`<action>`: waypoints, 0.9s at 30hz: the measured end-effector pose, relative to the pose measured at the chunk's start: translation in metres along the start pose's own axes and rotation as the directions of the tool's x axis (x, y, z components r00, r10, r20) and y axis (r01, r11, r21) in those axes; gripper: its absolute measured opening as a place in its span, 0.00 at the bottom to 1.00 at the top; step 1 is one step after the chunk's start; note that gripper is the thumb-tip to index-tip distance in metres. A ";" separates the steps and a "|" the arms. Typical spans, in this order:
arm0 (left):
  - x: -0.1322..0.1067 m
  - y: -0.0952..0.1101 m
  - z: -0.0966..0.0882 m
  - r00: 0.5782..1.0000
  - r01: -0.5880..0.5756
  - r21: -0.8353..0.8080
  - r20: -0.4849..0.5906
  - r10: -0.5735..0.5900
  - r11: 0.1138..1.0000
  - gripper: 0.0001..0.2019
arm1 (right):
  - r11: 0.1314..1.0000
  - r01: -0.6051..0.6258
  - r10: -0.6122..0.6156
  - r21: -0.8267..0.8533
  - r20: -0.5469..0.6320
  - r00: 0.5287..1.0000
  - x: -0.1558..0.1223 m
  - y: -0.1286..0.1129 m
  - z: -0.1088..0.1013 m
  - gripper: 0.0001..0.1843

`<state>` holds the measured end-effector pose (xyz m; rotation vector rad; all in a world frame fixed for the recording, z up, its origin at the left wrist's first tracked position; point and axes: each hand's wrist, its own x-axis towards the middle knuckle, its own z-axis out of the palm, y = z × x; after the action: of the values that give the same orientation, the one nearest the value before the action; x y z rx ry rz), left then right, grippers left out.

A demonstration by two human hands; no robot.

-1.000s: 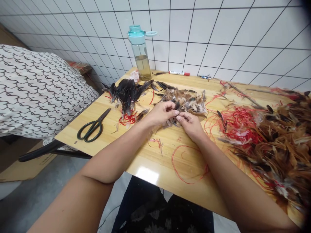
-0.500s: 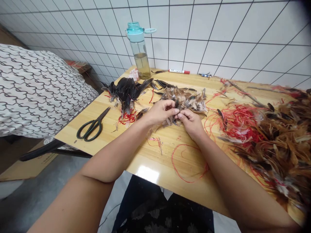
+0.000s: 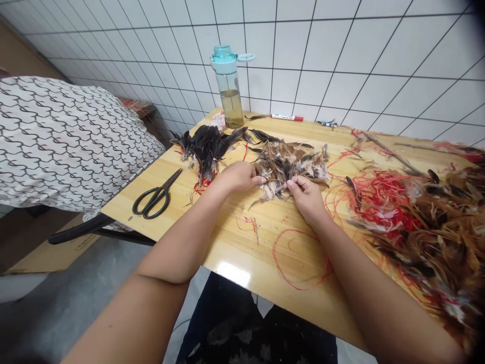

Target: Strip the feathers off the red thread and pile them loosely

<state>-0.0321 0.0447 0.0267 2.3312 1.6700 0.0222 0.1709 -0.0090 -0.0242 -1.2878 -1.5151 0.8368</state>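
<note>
A pile of brown and pale feathers (image 3: 290,156) lies on the table in front of me. My left hand (image 3: 242,176) reaches to its left edge, fingers curled down and thumb stretched along the feathers; what its fingertips hold is hidden. At the near edge of the pile, my right hand (image 3: 306,196) pinches a small feather between thumb and forefinger. To the left lies a bunch of black feathers (image 3: 207,146), with red string (image 3: 204,186) at its near end.
Black-handled scissors (image 3: 157,196) lie at the table's left. Behind stand a water bottle (image 3: 229,96) and a red marker (image 3: 287,117) by the tiled wall. Tangled red string (image 3: 382,197) and a large heap of brown feathers (image 3: 450,222) fill the right side. A patterned cloth (image 3: 76,146) hangs at left.
My hands, which were together over the near edge of the pile, have parted. The left has moved left to the pile's edge; the right stays pinched. The view has shifted slightly.
</note>
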 end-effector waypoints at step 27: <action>0.007 0.011 0.015 0.965 -0.211 -0.670 -0.259 0.042 0.711 0.06 | 1.000 -0.016 0.016 -0.004 -0.008 1.000 0.001 0.001 0.000 0.14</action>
<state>-0.0165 0.0446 0.0135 1.8743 1.2541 0.8325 0.1714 -0.0081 -0.0247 -1.3059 -1.5029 0.8383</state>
